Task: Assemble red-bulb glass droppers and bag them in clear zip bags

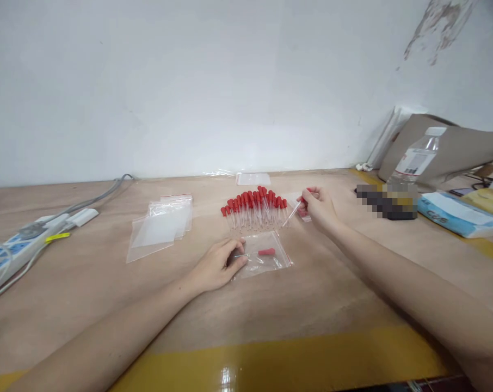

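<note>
Right hand (318,207) is pinching a red-bulbed dropper (292,214), tip slanting down beside the dropper cluster (254,202); left hand (222,265) is touching the zip bag (266,265), grip unclear. A low swing is risking a scattered cluster.

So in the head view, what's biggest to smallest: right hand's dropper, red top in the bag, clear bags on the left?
1. Clear bags together
2. Dropper in the right hand, partly covered
3. Red top in the bag
</note>
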### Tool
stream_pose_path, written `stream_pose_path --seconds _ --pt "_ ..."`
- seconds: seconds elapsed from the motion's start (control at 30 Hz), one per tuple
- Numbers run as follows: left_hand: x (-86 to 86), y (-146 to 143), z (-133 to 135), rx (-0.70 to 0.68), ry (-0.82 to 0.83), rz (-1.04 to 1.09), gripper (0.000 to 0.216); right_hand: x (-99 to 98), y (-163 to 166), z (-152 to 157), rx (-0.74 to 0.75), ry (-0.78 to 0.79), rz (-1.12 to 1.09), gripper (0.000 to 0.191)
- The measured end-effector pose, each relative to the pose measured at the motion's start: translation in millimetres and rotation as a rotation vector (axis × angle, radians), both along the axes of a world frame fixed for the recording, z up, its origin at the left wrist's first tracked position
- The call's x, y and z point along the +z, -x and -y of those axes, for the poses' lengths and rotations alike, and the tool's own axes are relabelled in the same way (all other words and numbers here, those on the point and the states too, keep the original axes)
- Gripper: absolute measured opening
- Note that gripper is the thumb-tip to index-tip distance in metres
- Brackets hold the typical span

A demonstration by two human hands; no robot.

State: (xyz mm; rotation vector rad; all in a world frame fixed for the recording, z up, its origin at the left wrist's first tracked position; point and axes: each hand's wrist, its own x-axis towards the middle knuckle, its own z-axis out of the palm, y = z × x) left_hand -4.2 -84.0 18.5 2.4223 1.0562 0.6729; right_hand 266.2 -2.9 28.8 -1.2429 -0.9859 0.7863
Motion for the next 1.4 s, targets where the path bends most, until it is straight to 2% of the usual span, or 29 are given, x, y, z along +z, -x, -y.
stream_pose_path --seconds 0.1,0.23,0.3,0.43,0.5,0.7,0.9,1.03,1.1,1.17,1.23,1.4 --pt "-0.6 1 -2 0.003 0.025 0.013 0.013 -13.0 -4 27 0.064 0.029 -0.114 0.023" --pt "-0.6 5 -4 -0.016 0.065 -0.022 0.015 -27.0 0 45 0.096 0.058 -0.2 0.026" --pt "0.5 7 -4 -0.027 0.064 -0.034 0.017 -29.0 3 49 0.129 0.082 -0.237 0.028" --pt "3.1 7 -2 -0.023 0.046 -0.034 0.017 -27.8 10 58 0.296 0.167 -0.295 0.03" --pt "3.8 7 -1 -0.014 0.058 -0.03 0.017 -27.5 12 62 0.387 0.182 -0.22 0.033" --pt "2.7 6 0 -0.01 0.045 -0.033 0.02 -28.7 11 67 0.577 0.134 0.248 0.034" --pt "0.9 6 -2 -0.044 -0.023 -0.046 0.027 -31.5 22 65 0.677 0.064 0.385 0.029" --pt "0.7 5 -2 -0.052 -0.04 -0.06 0.031 -30.5 28 67 0.629 -0.075 0.624 0.028" --pt "0.6 5 -2 -0.045 -0.041 -0.071 0.032 -28.2 28 68 0.687 -0.104 0.684 0.031" --pt "0.5 4 -2 -0.046 -0.042 -0.069 0.032 -25.6 23 66 0.76 -0.105 0.646 0.029" --pt "0.5 4 -2 -0.056 -0.042 -0.055 0.029 -22.9 16 59 0.69 -0.083 0.618 0.024" --pt "2.4 4 -1 -0.048 0.0 -0.028 0.019 -13.5 -5 19 0.238 0.082 0.806 0.017"
